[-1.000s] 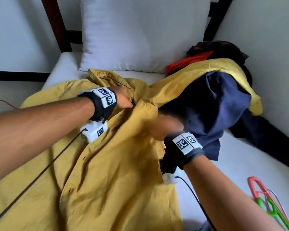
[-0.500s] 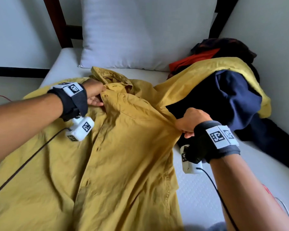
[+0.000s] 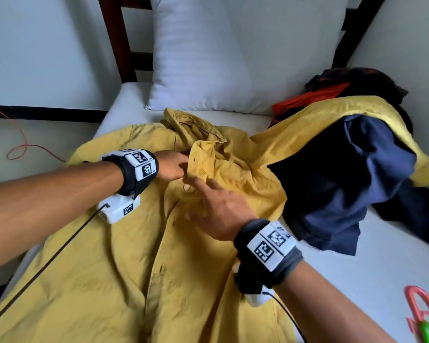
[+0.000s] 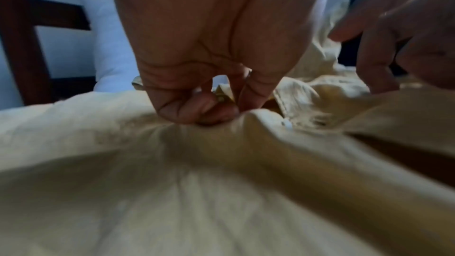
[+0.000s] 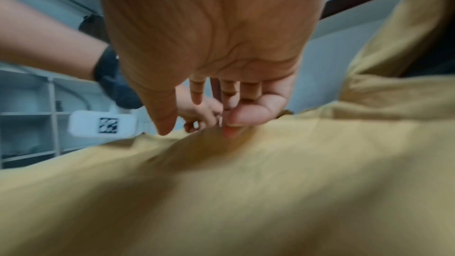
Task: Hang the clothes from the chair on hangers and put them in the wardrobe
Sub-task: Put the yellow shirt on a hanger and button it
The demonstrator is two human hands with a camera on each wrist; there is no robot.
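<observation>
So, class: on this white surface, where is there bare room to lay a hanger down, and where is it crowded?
Bare white surface lies between the yellow shirt and the hangers, below the navy garment. A narrower strip runs left of the pillow. The middle is crowded: both hands work at the shirt's collar, and clothes are piled at the right.

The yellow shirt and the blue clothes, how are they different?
The yellow shirt is spread out flat; the blue clothes sit bunched in a heap. The left hand pinches the yellow shirt's front edge and the right hand reaches over it; nobody touches the blue clothes. Both lie on the white cushion, with no hanger in them yet.
</observation>
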